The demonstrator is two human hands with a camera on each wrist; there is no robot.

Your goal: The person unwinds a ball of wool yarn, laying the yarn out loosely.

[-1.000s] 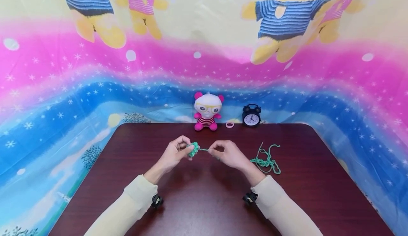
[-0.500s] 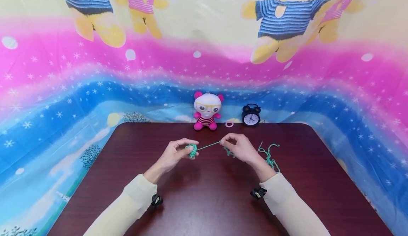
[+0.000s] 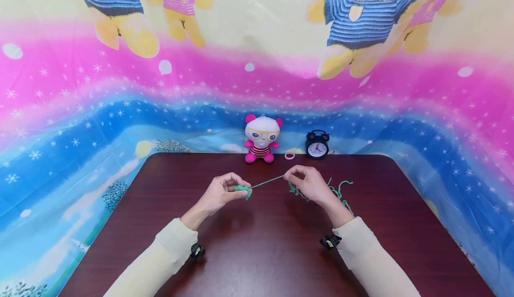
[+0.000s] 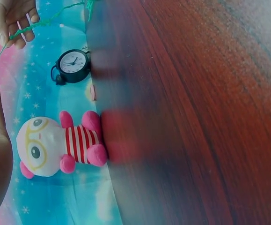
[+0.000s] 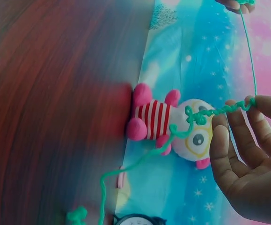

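Observation:
My left hand (image 3: 221, 193) grips a small green crocheted piece (image 3: 243, 191) between thumb and fingers, raised above the table. A taut strand of green yarn (image 3: 267, 181) runs from it up to my right hand (image 3: 309, 183), whose thumb and index finger pinch it. Below that pinch, a kinked length of yarn (image 5: 215, 111) hangs and straightens out toward the table, as the right wrist view shows. More loose green yarn (image 3: 340, 194) lies beside the right forearm, partly hidden by it. In the left wrist view the crocheted piece is mostly cut off at the edge.
At the back edge of the dark wooden table (image 3: 257, 252) sits a pink and white panda plush (image 3: 262, 138). Beside it are a small pale pink ring (image 3: 289, 155) and a black alarm clock (image 3: 317, 145). A printed cloth (image 3: 249, 96) hangs behind.
My right hand has moved right and slightly away from me, lengthening the strand between the hands. The crocheted piece has turned in my left hand, which stays in nearly the same place.

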